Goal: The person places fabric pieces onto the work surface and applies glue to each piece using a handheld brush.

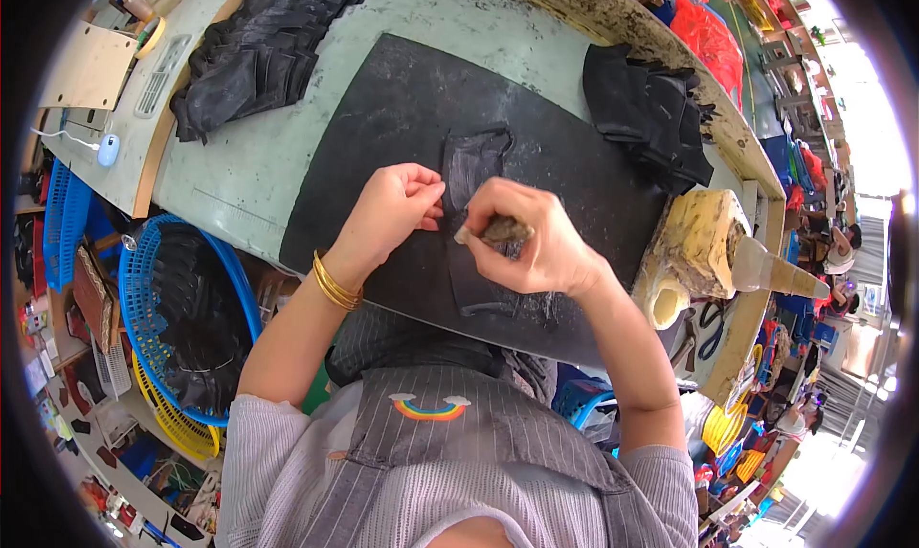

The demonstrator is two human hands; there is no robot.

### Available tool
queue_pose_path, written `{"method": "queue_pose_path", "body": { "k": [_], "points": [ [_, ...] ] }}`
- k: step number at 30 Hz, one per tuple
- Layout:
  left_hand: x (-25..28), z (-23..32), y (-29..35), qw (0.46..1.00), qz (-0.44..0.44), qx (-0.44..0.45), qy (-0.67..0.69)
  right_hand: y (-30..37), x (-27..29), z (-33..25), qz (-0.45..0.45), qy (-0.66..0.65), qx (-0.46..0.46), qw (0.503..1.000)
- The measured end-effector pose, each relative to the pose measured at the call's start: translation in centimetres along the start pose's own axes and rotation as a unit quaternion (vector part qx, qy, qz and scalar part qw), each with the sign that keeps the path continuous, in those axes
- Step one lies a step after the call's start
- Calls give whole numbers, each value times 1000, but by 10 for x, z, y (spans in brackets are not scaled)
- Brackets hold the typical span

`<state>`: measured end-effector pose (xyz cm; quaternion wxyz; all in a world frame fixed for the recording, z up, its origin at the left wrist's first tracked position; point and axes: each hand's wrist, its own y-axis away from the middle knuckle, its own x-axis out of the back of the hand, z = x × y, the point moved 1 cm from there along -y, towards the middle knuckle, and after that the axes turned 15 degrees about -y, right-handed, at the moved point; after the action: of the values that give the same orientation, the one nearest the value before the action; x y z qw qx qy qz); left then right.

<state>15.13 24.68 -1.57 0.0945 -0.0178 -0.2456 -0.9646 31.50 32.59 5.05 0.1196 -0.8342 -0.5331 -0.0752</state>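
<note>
A long dark panel [472, 170], probably leather, lies lengthwise on a black work mat [373, 127]. At its left edge is my left hand [397, 208], with thumb and fingertips pinched together against the panel. Over the panel's middle, my right hand [531, 237] is closed around a short, crusted brown tool [507, 229] that looks like a glue brush. Its pale end points left, toward my left hand. The fingers cover much of the tool and the panel's middle, so I cannot tell whether the tool touches the panel.
Overlapping black pieces [254, 60] lie at the far left, and another stack [646, 112] at the far right. Right of the mat stands a glue-crusted yellowish container [699, 242], near scissors [711, 328]. A blue basket [251, 294] holds dark pieces beside the table. A raised edge [574, 17] runs along the back.
</note>
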Motion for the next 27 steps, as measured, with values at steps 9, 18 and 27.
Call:
{"method": "queue_pose_path", "body": {
  "k": [9, 18, 27],
  "points": [
    [-9, 10, 0, 996, -36, -50, -71, 62, -13, 19, 144, -115, -91, 979],
    [-24, 55, 48, 979, 15, -181, -92, 188, 45, -41, 586, -126, -14, 800],
    [-7, 21, 38, 700, 115, -514, -483, 160, 55, -46, 627, -160, -3, 762]
  ]
}}
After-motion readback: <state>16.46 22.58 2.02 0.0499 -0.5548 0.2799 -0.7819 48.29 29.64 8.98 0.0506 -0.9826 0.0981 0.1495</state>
